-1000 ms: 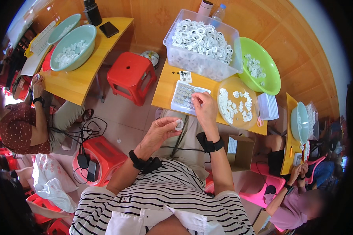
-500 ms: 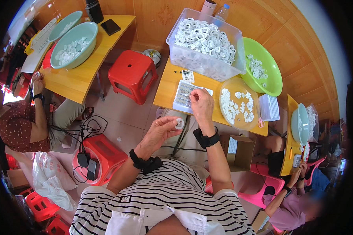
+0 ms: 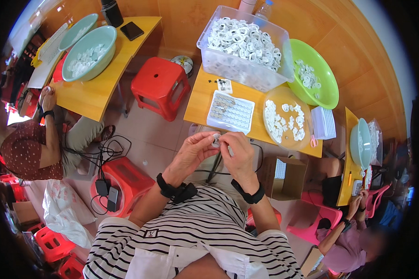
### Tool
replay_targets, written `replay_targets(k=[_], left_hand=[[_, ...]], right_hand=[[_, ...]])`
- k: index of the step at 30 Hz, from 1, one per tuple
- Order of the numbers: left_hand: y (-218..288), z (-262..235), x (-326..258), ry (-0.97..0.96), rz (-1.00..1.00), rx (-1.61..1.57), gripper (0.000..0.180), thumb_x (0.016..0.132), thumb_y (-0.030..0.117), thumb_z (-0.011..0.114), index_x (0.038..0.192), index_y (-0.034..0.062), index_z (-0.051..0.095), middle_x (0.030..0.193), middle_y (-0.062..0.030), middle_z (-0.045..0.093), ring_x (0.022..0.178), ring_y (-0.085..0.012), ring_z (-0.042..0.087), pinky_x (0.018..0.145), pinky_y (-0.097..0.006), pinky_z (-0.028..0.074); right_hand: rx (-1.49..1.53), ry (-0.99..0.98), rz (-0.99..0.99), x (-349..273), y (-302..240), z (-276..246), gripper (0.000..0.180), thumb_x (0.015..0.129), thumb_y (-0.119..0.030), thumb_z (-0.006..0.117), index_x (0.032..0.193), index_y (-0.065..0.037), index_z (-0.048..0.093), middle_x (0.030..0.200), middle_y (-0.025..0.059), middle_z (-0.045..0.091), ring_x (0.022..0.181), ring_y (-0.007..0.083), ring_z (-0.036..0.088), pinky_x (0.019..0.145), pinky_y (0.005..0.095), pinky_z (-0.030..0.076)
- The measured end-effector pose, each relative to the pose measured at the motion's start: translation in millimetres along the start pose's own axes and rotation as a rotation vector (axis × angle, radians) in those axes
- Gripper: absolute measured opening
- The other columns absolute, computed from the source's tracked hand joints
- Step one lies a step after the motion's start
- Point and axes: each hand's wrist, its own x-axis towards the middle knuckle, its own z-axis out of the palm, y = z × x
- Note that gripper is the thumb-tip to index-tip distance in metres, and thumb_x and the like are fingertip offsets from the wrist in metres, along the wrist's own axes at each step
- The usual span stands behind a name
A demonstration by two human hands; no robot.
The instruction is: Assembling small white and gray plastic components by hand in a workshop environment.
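Head view: from where I stand, the right hand (image 3: 239,154) has just left the shallow white tray (image 3: 229,128) and come down to meet the left hand (image 3: 191,151). Half a second ago its fingertips were over the grey discs (image 3: 222,103); now the tray lies uncovered on the yellow desk (image 3: 194,109), with discs bunched toward its upper left and rows of vacant places across the rest.

The small white round piece (image 3: 216,141) is held up between the two hands, above the lap and just short of the desk's near edge. The left grip is closed on it, thumb and finger pinching it, much as before. The right grip is drawn in to a pinch at the piece's other side; I can't tell whether a disc sits between those fingertips. To my eye, attention has passed from tray to piece, and both hands are now working at one spot.

Around them little else has moved. The clear tub (image 3: 242,76) heaped with white ring-shaped parts (image 3: 244,42) stands behind the tray, the green basin (image 3: 325,69) beside it, and the clear round dish (image 3: 293,143) of white pieces (image 3: 274,122) sits to the right.
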Motion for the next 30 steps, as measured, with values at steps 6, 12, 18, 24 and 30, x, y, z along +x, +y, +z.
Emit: replay_targets(k=[6,12,18,24,30], left_hand=[[-4.2,-0.9,-1.2,0.017,0.015,0.075,0.019,0.089,0.012,0.054,0.105,0.0034,0.06,0.094,-0.0035,0.062,0.081,-0.0101,0.06,0.076,-0.025,0.052],[-8.6,-1.6,-3.3,0.023,0.022,0.188,0.019,0.09,0.012,0.052,0.105,0.0023,0.06,0.095,-0.0036,0.061,0.081,-0.0091,0.059,0.075,-0.024,0.052],[-7.0,3.2,-2.5,0.035,0.009,0.234,0.023,0.089,0.017,0.055,0.106,0.0016,0.06,0.096,-0.0038,0.061,0.083,-0.0094,0.058,0.076,-0.024,0.05],[-5.8,7.7,-1.6,0.015,0.022,0.25,0.024,0.091,0.016,0.052,0.108,0.0012,0.059,0.098,-0.0046,0.061,0.084,-0.0109,0.059,0.076,-0.024,0.05],[-7.4,6.6,-2.2,-0.019,0.014,0.267,0.025,0.092,0.016,0.05,0.109,0.001,0.058,0.098,-0.0053,0.061,0.085,-0.011,0.059,0.076,-0.024,0.05]], right_hand=[[-0.032,-0.07,-0.058,-6.8,-0.5,-2.7,0.027,0.067,0.009,0.059,0.092,0.001,0.054,0.085,0.0127,0.055,0.077,0.0294,0.055,0.063,0.0358,0.046],[0.04,-0.178,0.011,-9.5,2.9,-4.8,0.021,0.07,0.007,0.056,0.09,0.001,0.053,0.083,0.014,0.053,0.074,0.0309,0.054,0.061,0.0351,0.046],[0.348,-0.116,0.344,-15.4,11.0,-4.3,0.016,0.072,0.009,0.059,0.085,0.0,0.06,0.078,0.0094,0.053,0.065,0.0184,0.055,0.055,0.0274,0.044],[0.429,-0.08,0.43,-18.9,13.8,-1.8,0.017,0.073,0.01,0.06,0.086,0.0,0.062,0.081,0.0054,0.053,0.067,0.0126,0.054,0.057,0.0239,0.044],[0.808,-0.037,0.626,-27.4,19.3,2.5,0.01,0.077,0.007,0.059,0.087,0.002,0.06,0.083,0.0019,0.055,0.069,0.0086,0.055,0.057,0.02,0.044]])
